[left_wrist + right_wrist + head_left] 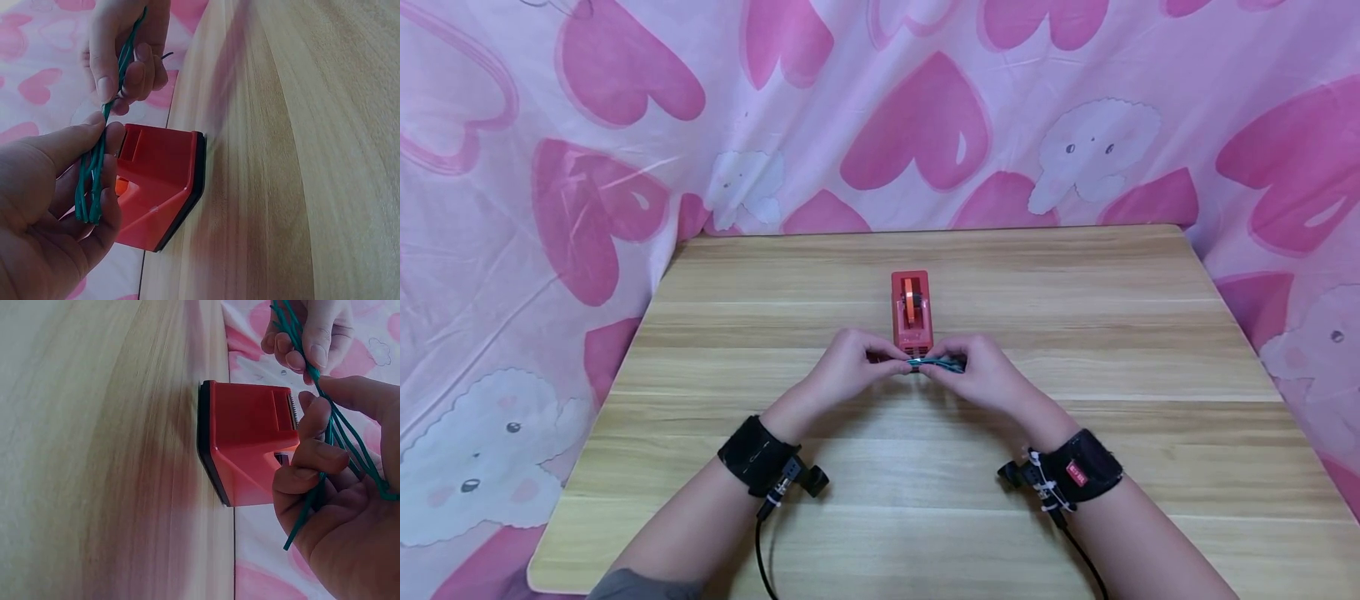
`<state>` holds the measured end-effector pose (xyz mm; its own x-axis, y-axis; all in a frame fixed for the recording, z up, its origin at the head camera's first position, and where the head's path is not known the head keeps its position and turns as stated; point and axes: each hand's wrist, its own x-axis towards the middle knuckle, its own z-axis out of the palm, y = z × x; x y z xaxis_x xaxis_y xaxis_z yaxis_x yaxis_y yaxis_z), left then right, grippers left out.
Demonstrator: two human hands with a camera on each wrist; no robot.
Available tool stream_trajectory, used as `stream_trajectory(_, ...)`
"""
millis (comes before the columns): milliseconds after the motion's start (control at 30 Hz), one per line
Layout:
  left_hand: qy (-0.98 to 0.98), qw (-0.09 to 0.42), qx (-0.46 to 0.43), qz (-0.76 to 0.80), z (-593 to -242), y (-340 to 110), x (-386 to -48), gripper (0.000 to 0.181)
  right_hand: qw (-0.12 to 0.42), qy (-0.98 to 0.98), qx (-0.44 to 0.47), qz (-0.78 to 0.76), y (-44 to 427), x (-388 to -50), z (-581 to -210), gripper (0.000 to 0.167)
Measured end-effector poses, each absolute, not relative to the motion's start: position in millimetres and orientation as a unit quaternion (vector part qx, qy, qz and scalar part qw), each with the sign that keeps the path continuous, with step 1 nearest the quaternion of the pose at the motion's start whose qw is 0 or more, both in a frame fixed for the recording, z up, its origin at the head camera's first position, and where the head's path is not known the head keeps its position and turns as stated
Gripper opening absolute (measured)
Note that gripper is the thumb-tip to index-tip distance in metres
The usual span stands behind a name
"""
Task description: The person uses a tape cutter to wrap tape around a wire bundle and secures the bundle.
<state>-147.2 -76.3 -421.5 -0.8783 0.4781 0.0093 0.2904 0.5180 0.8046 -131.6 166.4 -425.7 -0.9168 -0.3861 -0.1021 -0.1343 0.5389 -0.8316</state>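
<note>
Both hands hold a bundle of thin green cords (95, 187) between them, just in front of a red tape dispenser (913, 334). In the head view, my left hand (850, 368) pinches the bundle near its middle with thumb and fingers. My right hand (983, 372) pinches it right beside, the fingertips almost meeting. Blunt ends lie across the left fingers in the left wrist view. Loose strands and a loop run over the right palm in the right wrist view. An orange roll (912, 302) sits in the dispenser, whose serrated cutter (292, 411) faces the hands.
A wooden table (895, 533) lies under the hands and dispenser. Behind it hangs a pink cloth (820, 142) with hearts and white cartoon animals. Each wrist wears a black band with a small camera, and a cable (762, 554) trails from the left one.
</note>
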Motion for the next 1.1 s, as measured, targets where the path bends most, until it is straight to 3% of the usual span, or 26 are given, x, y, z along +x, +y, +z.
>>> stream_trajectory(1100,0.862,0.114,0.214,0.444,-417.8,-75.6,-146.2,0.010,0.141,0.844,-0.135,-0.500,164.6,-132.4,-427.9,0.016)
